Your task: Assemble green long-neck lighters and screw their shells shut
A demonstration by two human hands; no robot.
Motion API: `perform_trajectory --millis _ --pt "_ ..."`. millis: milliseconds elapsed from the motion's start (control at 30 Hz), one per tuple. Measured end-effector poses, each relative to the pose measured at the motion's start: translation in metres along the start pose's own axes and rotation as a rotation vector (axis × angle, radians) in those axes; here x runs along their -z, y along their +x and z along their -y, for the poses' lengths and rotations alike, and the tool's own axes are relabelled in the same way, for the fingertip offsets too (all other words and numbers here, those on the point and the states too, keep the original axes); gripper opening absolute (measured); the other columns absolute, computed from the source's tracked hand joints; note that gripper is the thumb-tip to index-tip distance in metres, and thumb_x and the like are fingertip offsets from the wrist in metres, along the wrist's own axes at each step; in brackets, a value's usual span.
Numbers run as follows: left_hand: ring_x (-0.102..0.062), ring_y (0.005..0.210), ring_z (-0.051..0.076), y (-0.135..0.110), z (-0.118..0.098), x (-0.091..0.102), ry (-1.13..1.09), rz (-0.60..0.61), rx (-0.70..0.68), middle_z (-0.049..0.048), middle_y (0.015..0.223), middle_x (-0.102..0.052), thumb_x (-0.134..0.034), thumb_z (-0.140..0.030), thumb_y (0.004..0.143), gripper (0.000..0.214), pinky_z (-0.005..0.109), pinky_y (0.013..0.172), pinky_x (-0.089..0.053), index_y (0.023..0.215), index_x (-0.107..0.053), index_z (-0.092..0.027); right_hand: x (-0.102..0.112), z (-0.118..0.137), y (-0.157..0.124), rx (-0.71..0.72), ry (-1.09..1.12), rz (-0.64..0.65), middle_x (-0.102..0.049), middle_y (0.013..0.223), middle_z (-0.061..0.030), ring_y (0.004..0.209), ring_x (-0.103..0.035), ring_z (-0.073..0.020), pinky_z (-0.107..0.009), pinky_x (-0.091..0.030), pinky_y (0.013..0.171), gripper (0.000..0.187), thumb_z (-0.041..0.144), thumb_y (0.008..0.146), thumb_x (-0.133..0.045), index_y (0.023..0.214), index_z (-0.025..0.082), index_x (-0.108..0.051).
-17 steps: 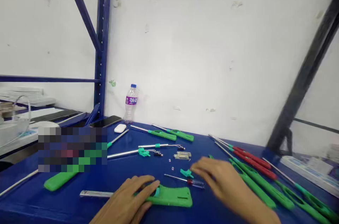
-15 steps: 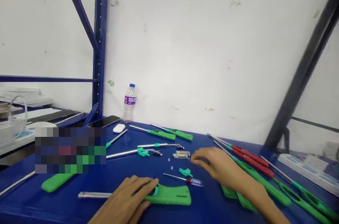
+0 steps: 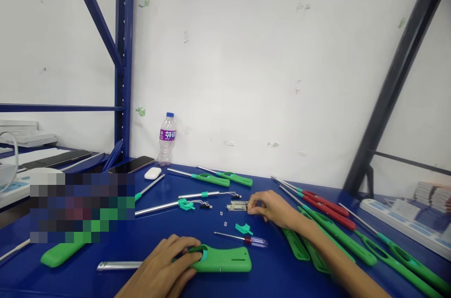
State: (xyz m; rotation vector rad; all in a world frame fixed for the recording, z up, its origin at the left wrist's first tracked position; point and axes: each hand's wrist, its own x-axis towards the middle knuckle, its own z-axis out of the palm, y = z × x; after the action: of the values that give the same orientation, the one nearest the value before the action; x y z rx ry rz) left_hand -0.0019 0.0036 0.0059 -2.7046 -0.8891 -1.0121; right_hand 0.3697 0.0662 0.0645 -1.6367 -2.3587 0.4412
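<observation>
Right fingers: right hand (image 3: 268,208) has thumb and forefinger drawn together at the ends of the clear capsules (image 3: 237,209); whether they pinch one, I cannot tell.
Left fingers: left hand (image 3: 169,267), bent, clasps the green lighter (image 3: 225,261) near the front edge of the bench (image 3: 123,237).
Between: screwdriver (image 3: 256,241), turquoise piece (image 3: 244,229), white bits (image 3: 225,224).
Risk: a careless right wrist could scatter those tiny bits.

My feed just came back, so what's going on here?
The left hand holds a green long-nosed lighter by its middle, near the front of the blue table. The right hand is at the right end of some small clear parts; whether it grips one is unclear. A screwdriver and a teal piece lie nearby.
</observation>
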Motion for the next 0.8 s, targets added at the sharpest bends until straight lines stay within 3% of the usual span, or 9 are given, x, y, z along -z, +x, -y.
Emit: perform_trajectory --millis 200,333,467,633,800 --pt "-0.078 0.117 0.02 -0.003 0.001 -0.003 -0.008 -0.007 0.021 -0.0067 0.132 -0.077 -0.047 -0.036 0.111 0.029 0.04 0.107 -0.06 0.127 -0.07 -0.041 -0.003 -0.002 -0.001 -0.004 0.055 -0.071 -0.073 0.103 -0.0035 0.086 -0.072 -0.018 -0.037 -0.063 0.081 0.02 0.035 0.107 -0.071 0.106 0.015 -0.071" --pt "-0.076 0.121 0.019 -0.005 0.004 -0.005 0.017 -0.006 -0.004 -0.006 0.135 -0.076 -0.052 -0.034 0.11 0.027 0.038 0.111 -0.056 0.131 -0.069 -0.04 -0.002 0.002 -0.005 0.037 0.211 -0.102 -0.072 0.092 -0.0008 0.072 -0.07 -0.0146 -0.031 -0.062 0.07 0.025 0.04 0.11 -0.067 0.106 0.015 -0.07" --pt "-0.075 0.122 0.018 -0.005 0.005 -0.005 0.037 0.008 -0.031 -0.0063 0.136 -0.075 -0.053 -0.034 0.11 0.029 0.037 0.112 -0.054 0.135 -0.066 -0.04 -0.002 0.006 -0.008 0.097 0.381 -0.136 -0.073 0.096 -0.0031 0.075 -0.072 -0.0154 -0.027 -0.059 0.063 0.032 0.047 0.11 -0.063 0.105 0.015 -0.067" --pt "-0.075 0.123 0.018 -0.005 0.004 -0.006 0.042 0.008 -0.012 -0.005 0.137 -0.075 -0.051 -0.034 0.11 0.029 0.039 0.111 -0.054 0.134 -0.067 -0.04 -0.002 0.01 -0.009 0.122 0.467 -0.151 -0.072 0.088 -0.0033 0.074 -0.07 -0.0171 -0.024 -0.052 0.054 0.041 0.059 0.101 -0.069 0.092 0.019 -0.065" --pt "-0.076 0.121 0.019 -0.008 0.006 -0.01 0.061 0.011 0.027 -0.0049 0.137 -0.075 -0.052 -0.035 0.11 0.027 0.043 0.109 -0.057 0.132 -0.068 -0.041 0.0 0.033 -0.018 0.128 0.514 -0.132 -0.07 0.091 -0.0026 0.076 -0.069 -0.0185 -0.024 -0.053 0.055 0.042 0.061 0.102 -0.065 0.12 0.023 -0.062"
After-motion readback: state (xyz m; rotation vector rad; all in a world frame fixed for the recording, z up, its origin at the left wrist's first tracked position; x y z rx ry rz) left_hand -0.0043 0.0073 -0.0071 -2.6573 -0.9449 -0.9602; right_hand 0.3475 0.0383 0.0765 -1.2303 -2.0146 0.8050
